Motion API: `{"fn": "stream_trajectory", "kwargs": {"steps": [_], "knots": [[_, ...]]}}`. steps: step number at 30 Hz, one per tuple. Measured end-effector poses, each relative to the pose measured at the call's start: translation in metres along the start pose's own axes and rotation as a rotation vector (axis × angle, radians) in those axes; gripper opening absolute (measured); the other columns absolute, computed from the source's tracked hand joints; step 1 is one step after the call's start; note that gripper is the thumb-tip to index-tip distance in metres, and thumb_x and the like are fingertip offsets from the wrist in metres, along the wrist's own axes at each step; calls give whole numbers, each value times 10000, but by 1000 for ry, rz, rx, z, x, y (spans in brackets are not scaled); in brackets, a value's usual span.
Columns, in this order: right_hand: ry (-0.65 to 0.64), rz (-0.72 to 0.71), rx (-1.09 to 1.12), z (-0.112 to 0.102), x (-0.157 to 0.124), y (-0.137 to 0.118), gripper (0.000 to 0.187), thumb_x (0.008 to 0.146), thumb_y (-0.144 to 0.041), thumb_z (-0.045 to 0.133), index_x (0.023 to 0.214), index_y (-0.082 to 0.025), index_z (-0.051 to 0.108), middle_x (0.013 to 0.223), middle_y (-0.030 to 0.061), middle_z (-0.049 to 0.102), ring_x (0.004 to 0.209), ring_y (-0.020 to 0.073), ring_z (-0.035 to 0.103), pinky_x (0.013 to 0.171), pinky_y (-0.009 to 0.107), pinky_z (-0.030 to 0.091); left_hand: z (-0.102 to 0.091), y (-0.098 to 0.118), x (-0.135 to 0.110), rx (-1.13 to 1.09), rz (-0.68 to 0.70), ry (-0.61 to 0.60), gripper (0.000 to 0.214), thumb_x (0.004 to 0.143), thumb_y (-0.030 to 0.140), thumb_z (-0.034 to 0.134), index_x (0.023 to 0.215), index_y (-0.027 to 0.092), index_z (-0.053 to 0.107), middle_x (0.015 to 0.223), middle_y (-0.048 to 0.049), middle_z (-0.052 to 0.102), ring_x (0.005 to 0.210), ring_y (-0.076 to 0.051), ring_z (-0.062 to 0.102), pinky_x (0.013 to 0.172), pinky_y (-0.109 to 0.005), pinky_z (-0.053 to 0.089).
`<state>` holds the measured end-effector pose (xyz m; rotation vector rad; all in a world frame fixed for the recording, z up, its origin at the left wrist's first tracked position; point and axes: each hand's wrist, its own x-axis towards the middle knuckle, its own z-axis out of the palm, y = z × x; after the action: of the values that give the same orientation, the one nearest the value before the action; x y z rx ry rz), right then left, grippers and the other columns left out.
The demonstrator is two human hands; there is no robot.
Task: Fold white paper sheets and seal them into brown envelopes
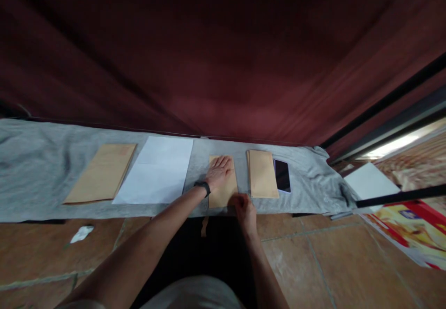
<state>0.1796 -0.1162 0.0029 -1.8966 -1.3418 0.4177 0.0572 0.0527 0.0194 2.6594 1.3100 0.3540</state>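
Note:
A brown paper envelope [225,195] lies in front of me on a grey cloth. My left hand [219,170], with a dark band on its wrist, rests flat on its upper part, fingers stretched out. At the envelope's lower right corner is my right hand [245,210], its fingers curled closed; whether they pinch the paper's edge is hidden. Just right of it sits a small stack of brown envelopes [264,174]. To the left are white paper sheets [156,172] and, farther out, a larger brown envelope stack [102,172].
A phone [282,176] lies right of the small stack. The grey cloth [38,174] covers a narrow bench against a dark red surface [223,67]. A white scrap [81,233] is on the tiled floor [296,258]. A colourful printed box [413,227] stands at the right.

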Motion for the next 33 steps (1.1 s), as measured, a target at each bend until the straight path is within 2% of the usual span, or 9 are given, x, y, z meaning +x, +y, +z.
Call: {"fn": "stream_trajectory", "kwargs": {"steps": [3,6,10,14,24,28,33], "knots": [[-28,2,2,-1,0,1,310,940,-345,424,1009,-153,657,773,80,717,688,196,662,622,270,465,7,-2,8,23,53,-14,539,1016,367,334,1516,174,382,1592,-68,375,1485,-244,285,1226,-451,172],[-30,18,-20,-2,-1,1,317,948,-355,417,1016,-153,652,779,83,715,683,199,659,614,271,453,10,-4,5,32,111,-28,537,1021,382,315,1523,202,374,1606,-50,351,1500,-226,250,1232,-458,132],[-47,13,-43,-1,-2,1,324,961,-371,414,1035,-155,645,778,81,712,686,205,656,602,271,437,11,-5,-5,14,190,-58,557,1027,406,300,1522,161,374,1608,-78,341,1502,-205,246,1237,-420,117],[-45,3,-54,-2,-4,2,332,973,-379,407,1040,-157,644,763,77,706,672,201,647,588,269,430,11,-1,-20,-18,253,-60,567,1031,421,299,1518,141,377,1606,-99,338,1499,-191,254,1235,-390,118],[-50,-4,-82,-4,-5,-5,337,980,-313,353,1038,-156,646,788,89,706,683,205,641,616,281,433,2,20,-66,-11,350,-78,544,1047,413,285,1527,166,350,1618,-88,309,1512,-198,225,1236,-419,87],[-55,4,-56,-6,-4,-6,329,956,-284,367,1048,-146,651,829,102,718,738,211,653,674,292,461,-3,29,-82,9,376,-74,539,1039,419,329,1530,196,349,1616,-72,322,1511,-199,227,1236,-430,100],[-61,23,-2,-8,-3,-6,307,936,-283,406,1058,-158,658,882,100,728,790,208,662,726,297,479,-3,38,-102,26,392,-62,622,1009,483,410,1545,181,317,1610,-98,331,1511,-232,231,1235,-447,135]]}}
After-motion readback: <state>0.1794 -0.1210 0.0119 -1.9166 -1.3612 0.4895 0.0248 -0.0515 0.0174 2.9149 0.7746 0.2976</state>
